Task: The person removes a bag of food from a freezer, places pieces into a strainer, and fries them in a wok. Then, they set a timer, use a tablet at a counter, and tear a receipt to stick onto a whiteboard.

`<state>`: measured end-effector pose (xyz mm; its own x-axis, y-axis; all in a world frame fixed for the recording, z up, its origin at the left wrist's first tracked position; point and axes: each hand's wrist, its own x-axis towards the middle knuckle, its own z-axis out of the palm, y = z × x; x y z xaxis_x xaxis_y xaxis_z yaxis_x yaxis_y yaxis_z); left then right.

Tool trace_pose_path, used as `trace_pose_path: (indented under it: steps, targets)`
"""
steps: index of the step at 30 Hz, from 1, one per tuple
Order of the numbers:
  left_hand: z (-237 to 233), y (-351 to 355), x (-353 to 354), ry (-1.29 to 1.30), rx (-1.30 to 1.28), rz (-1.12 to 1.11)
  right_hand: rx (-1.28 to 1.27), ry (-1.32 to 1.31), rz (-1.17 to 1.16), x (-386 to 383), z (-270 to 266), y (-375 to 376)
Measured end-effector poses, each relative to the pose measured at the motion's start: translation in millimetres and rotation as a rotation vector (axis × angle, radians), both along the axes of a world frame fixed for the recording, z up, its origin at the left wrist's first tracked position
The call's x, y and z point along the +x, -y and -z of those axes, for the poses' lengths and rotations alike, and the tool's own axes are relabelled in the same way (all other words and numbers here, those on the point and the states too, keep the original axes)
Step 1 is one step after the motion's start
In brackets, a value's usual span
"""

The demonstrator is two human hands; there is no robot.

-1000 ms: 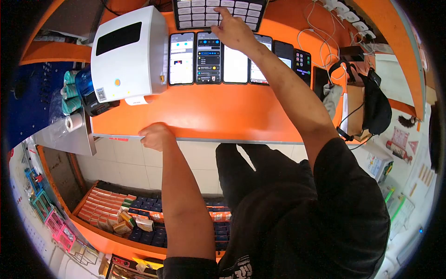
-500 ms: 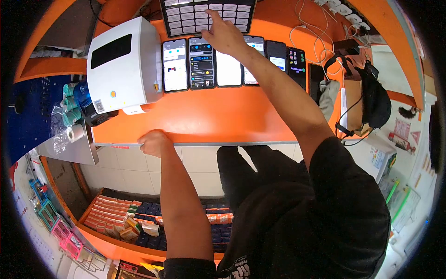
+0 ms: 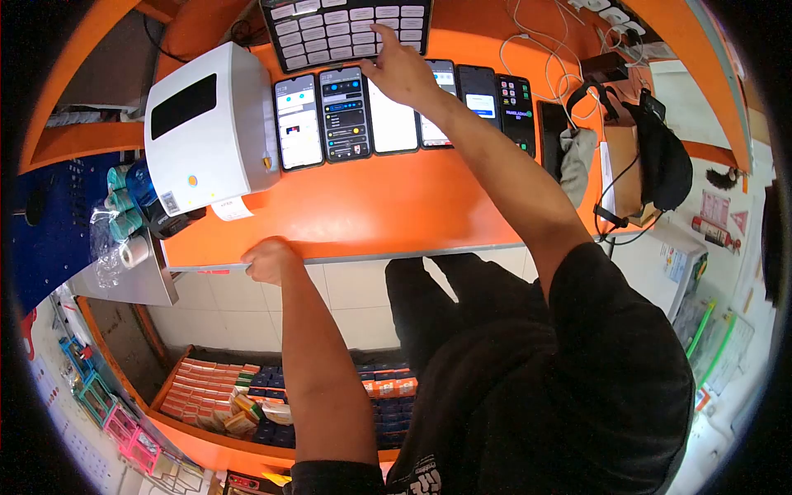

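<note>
With its index finger stretched out, my right hand (image 3: 404,76) points at the tablet (image 3: 318,41), whose dark screen shows rows of white buttons; contact is hard to tell. The thumb is spread apart and the hand holds nothing. My left hand (image 3: 274,261) is closed round the front edge of the orange table (image 3: 346,214). Several phones with lit screens lie in a row below the tablet, among them a white-screened phone (image 3: 394,124), partly under my right hand, and a dark-screened phone (image 3: 345,115). A white label printer (image 3: 202,132) stands left, a paper label (image 3: 232,208) sticking out.
White cables (image 3: 551,62) and a black cap (image 3: 667,157) are at the right of the table. Paper rolls (image 3: 132,252) and clear plastic lie left. Below, an orange-edged shelf (image 3: 223,445) holds rows of small boxes (image 3: 202,388).
The label sticks out further from the printer. My right index finger has shifted right across the tablet's buttons. The view has turned slightly; my left hand stays on the table edge.
</note>
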<state>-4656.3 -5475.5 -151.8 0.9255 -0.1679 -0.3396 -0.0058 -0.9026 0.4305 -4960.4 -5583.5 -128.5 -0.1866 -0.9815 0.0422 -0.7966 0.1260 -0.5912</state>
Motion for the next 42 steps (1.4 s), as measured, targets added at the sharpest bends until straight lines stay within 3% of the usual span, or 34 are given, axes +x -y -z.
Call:
trace_pose_path:
  steps: [16,22,28,35,42]
  targets:
    - [1,0,3,0.006,-0.066,-0.017,0.021,0.075,0.055,-21,4,-9]
    - [12,-3,7,0.164,0.041,0.189,-0.052,0.057,0.125,-34,3,-6]
    - [-11,0,-4,0.019,-0.035,0.09,-0.072,0.11,0.188,-30,1,-2]
    - [13,1,14,0.002,-0.068,-0.015,0.131,0.27,-0.062,14,-8,-38]
    - [10,2,12,0.043,-0.046,0.011,0.039,0.019,-0.196,53,2,-3]
